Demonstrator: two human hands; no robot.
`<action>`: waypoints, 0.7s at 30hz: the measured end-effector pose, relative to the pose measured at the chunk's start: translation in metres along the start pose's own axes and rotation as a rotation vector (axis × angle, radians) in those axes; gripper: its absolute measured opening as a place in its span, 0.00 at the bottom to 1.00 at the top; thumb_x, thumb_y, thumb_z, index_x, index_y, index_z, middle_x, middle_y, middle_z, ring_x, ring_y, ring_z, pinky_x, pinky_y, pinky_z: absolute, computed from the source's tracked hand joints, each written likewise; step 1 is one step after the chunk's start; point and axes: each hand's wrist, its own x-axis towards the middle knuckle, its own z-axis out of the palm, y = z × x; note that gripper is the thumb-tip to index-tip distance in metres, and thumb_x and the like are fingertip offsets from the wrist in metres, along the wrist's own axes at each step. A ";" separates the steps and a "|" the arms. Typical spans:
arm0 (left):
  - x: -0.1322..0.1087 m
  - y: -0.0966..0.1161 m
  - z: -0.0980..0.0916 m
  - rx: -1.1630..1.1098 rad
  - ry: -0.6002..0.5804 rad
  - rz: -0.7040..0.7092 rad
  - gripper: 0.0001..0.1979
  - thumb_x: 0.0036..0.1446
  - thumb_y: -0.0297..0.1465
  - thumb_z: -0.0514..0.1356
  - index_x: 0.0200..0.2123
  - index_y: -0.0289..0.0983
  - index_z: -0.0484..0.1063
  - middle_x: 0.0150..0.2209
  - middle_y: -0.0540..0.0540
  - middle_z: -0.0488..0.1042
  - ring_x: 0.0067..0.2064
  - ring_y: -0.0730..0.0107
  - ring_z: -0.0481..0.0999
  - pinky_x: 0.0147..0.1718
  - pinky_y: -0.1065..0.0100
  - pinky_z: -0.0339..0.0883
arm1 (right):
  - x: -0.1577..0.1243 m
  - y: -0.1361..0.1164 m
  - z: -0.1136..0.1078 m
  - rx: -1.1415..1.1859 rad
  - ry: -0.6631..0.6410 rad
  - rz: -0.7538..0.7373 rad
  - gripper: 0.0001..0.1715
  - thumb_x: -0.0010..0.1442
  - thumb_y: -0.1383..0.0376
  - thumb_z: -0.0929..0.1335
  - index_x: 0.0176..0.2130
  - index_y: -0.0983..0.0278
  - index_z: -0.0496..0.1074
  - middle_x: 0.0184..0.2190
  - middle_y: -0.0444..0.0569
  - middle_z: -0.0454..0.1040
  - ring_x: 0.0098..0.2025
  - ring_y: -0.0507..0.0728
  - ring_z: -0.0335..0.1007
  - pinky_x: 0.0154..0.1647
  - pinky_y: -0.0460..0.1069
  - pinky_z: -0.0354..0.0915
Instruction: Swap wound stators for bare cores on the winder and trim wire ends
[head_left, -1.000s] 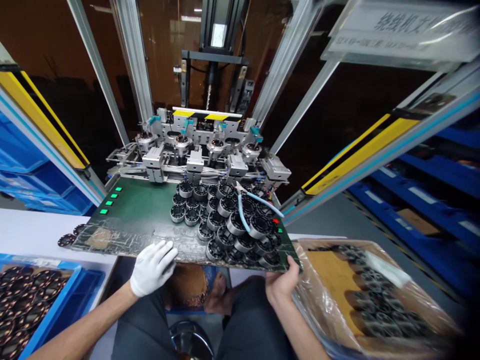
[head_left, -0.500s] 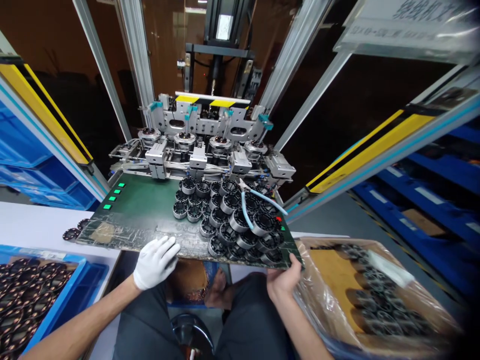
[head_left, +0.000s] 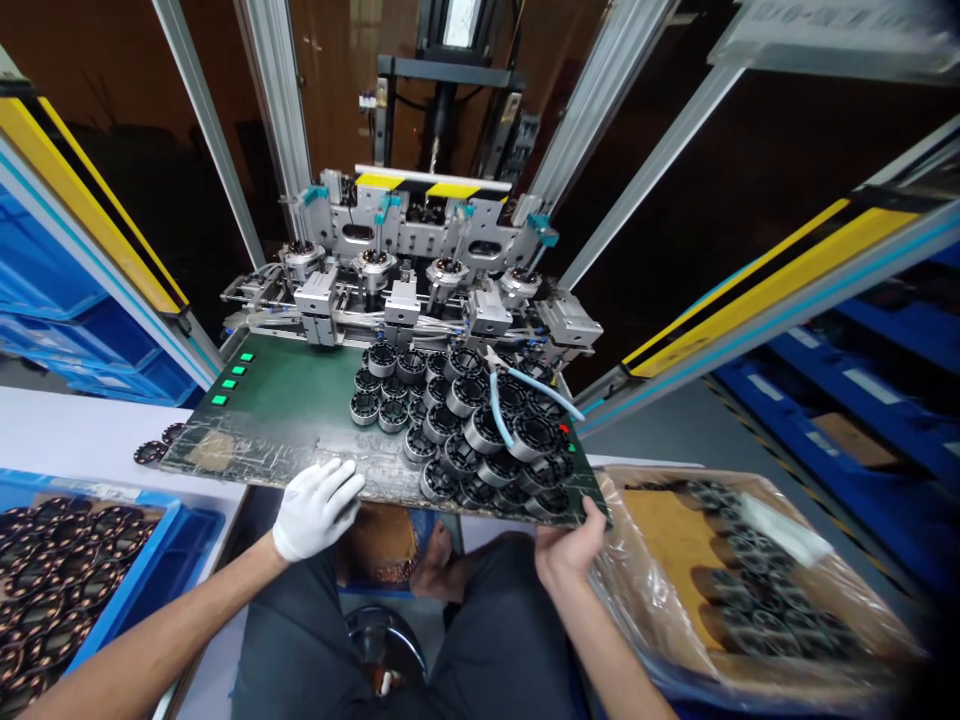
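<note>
My left hand (head_left: 318, 508), in a white glove, lies with its fingers stretched out on the front edge of a green work board (head_left: 281, 405). Bare, my right hand (head_left: 574, 540) is at the board's front right corner, thumb over the edge and the other fingers hidden beneath it. Stacked on the board's right half are several black-and-silver stator cores (head_left: 439, 424). Pliers (head_left: 498, 408) with light blue handles lie open on top of that pile. Neither hand touches the cores.
Behind the board stands a winding machine (head_left: 401, 305) with silver fixtures. A blue bin (head_left: 187, 535) of copper-wound stators is at the left, with loose ones beside the board. A plastic-lined box (head_left: 660, 560) of cores stands at the right. Yellow-black posts (head_left: 757, 285) flank the machine.
The view has shifted slightly, so the board and machine sit a little higher and further right. Both hands keep their places at the board's edge; the cores and pliers have not moved.
</note>
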 end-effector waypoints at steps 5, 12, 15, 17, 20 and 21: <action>-0.001 -0.002 0.001 0.009 -0.013 0.014 0.17 0.72 0.31 0.67 0.61 0.41 0.80 0.58 0.39 0.86 0.62 0.51 0.83 0.60 0.53 0.75 | -0.001 0.000 0.001 -0.016 -0.011 0.002 0.29 0.52 0.52 0.78 0.52 0.59 0.83 0.48 0.45 0.88 0.47 0.58 0.86 0.36 0.48 0.84; 0.001 -0.001 -0.001 0.014 -0.017 0.009 0.15 0.73 0.32 0.66 0.61 0.41 0.80 0.58 0.40 0.86 0.62 0.52 0.84 0.60 0.54 0.75 | -0.004 0.001 0.004 -0.005 0.010 -0.007 0.32 0.52 0.52 0.78 0.53 0.62 0.82 0.49 0.46 0.88 0.45 0.56 0.84 0.40 0.48 0.83; 0.001 -0.001 -0.001 0.017 -0.026 0.012 0.15 0.73 0.32 0.66 0.61 0.42 0.80 0.58 0.40 0.86 0.61 0.52 0.84 0.60 0.53 0.75 | -0.003 0.001 0.003 -0.002 0.014 -0.004 0.31 0.53 0.53 0.77 0.53 0.63 0.82 0.49 0.46 0.88 0.45 0.57 0.84 0.40 0.48 0.83; 0.000 -0.002 -0.001 0.010 -0.027 0.012 0.16 0.73 0.32 0.66 0.61 0.42 0.80 0.59 0.40 0.86 0.62 0.51 0.84 0.60 0.53 0.75 | -0.002 0.001 0.003 0.001 0.019 -0.002 0.29 0.53 0.54 0.77 0.52 0.62 0.82 0.49 0.46 0.88 0.45 0.57 0.85 0.39 0.48 0.83; -0.001 -0.002 0.000 0.006 -0.028 0.010 0.17 0.72 0.32 0.67 0.62 0.42 0.80 0.59 0.40 0.86 0.62 0.51 0.84 0.60 0.53 0.76 | -0.001 0.001 0.003 0.002 0.020 -0.001 0.26 0.53 0.54 0.77 0.50 0.61 0.83 0.48 0.46 0.88 0.45 0.57 0.85 0.39 0.47 0.83; -0.001 -0.002 0.000 0.008 -0.032 0.010 0.17 0.72 0.31 0.67 0.62 0.42 0.80 0.59 0.40 0.86 0.62 0.51 0.84 0.60 0.53 0.76 | -0.002 0.000 0.003 0.001 0.017 -0.001 0.25 0.53 0.54 0.77 0.49 0.61 0.83 0.48 0.46 0.88 0.45 0.57 0.85 0.38 0.47 0.83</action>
